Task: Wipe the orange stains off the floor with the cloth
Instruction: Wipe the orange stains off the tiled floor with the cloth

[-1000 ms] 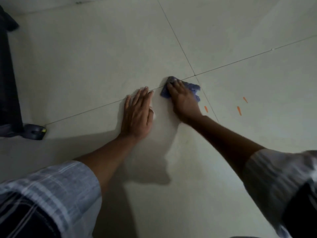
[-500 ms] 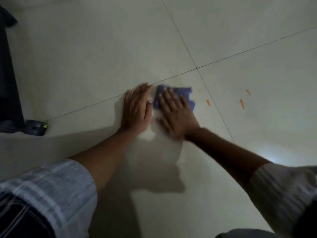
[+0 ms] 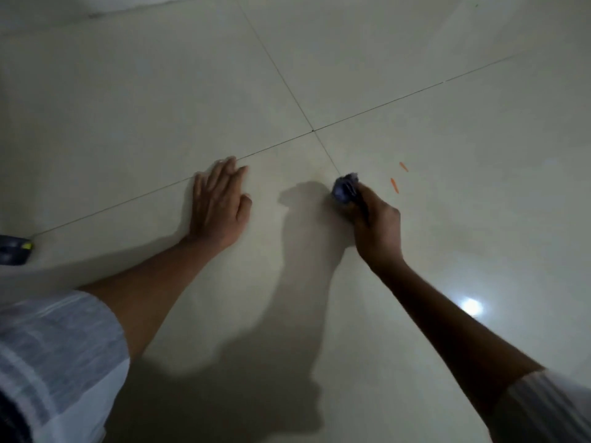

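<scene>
Cloth (image 3: pixel 344 190), blue and bunched into a ball, is held in the closed grip of the right hand (image 3: pixel 377 228), the fingers wrapped around it so that only its crumpled far end is seen beyond the knuckles. Whether the bundle touches the floor (image 3: pixel 447 91) cannot be told; a dark shadow of hand and cloth is cast on the tile just to its left. Two short orange stains (image 3: pixel 395 185) are seen on the pale tile just to the right of the cloth, one near the hand and the other (image 3: pixel 403 166) a little farther away, both apart from the cloth. The bundle lies close to a grout line that runs down from the crossing of four tiles. The left hand (image 3: pixel 220 206) is laid flat on the floor, palm down and fingers spread, holding nothing, well to the left of the cloth. Light sleeves are seen on both forearms, and a bright reflection is seen on the tile beside the right forearm
</scene>
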